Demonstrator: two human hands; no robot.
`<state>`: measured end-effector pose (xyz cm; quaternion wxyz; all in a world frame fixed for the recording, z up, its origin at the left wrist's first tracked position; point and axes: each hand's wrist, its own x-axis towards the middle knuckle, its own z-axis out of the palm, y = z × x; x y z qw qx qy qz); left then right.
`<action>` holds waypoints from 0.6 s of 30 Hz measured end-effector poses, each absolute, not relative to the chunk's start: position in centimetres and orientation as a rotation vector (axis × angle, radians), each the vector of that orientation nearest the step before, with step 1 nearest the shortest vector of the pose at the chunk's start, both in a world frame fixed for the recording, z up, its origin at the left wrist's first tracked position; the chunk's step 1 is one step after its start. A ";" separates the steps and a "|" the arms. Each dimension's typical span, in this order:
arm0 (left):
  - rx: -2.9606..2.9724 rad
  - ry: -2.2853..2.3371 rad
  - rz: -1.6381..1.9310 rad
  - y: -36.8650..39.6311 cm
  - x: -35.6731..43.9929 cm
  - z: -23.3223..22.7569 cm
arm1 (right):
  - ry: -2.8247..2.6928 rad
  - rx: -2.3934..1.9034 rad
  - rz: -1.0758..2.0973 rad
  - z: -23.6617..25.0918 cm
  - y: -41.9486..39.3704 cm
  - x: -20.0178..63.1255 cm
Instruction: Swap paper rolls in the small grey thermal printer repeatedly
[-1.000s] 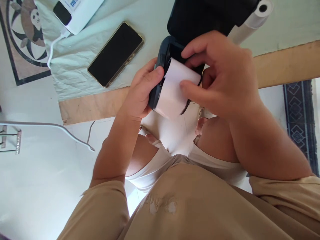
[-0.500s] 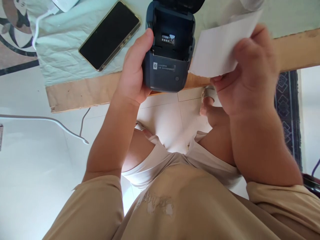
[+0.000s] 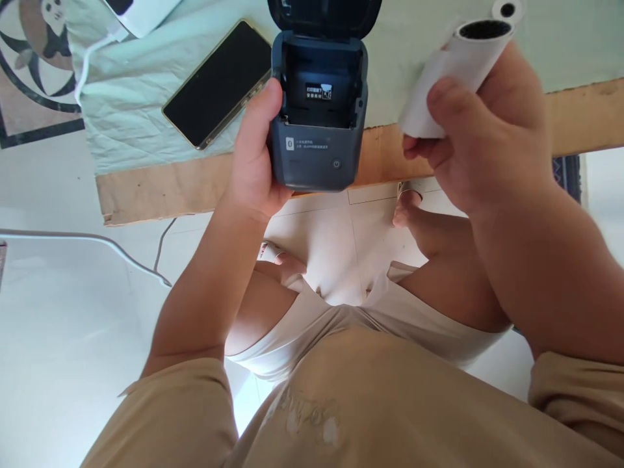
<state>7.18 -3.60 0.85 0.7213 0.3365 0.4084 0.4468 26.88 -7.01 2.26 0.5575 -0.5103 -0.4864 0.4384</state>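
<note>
A dark blue portable label printer [image 3: 312, 156] is gripped along its left side by my left hand [image 3: 258, 153], thumb on its edge. Its black lid [image 3: 324, 16] stands open, and the paper bay shows a small printed label inside. To the right, my right hand [image 3: 487, 130] is closed around a white paper roll [image 3: 453, 62], apart from the printer. The roll is tilted, its dark hollow core facing up and away. Just beyond it is a smaller white roll [image 3: 517, 12] with a dark centre.
A phone [image 3: 219, 84] lies on the pale green cloth [image 3: 141, 97] left of the printer. Behind it are a white device [image 3: 146, 14] and its cable. The wooden table edge [image 3: 166, 188] runs across in front. Another white cable [image 3: 88, 234] hangs at left.
The paper in my right hand has turned from a flat-looking loose sheet to a roll with its core in view. The printer has shifted slightly left and down in view.
</note>
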 end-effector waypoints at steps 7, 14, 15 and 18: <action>0.653 0.714 1.051 -3.4 6.4 0.8 | -1.848 -1.359 0.335 1.1 -4.1 27.7; 0.617 0.928 1.105 -3.4 6.2 1.1 | -2.084 -1.488 0.176 -0.5 -5.3 27.8; 0.619 0.936 1.101 -3.4 6.2 1.2 | -2.087 -1.436 0.160 -0.3 -5.5 28.0; 0.626 0.924 1.079 -3.3 6.1 1.3 | -1.994 -1.209 -0.051 0.8 -5.6 29.0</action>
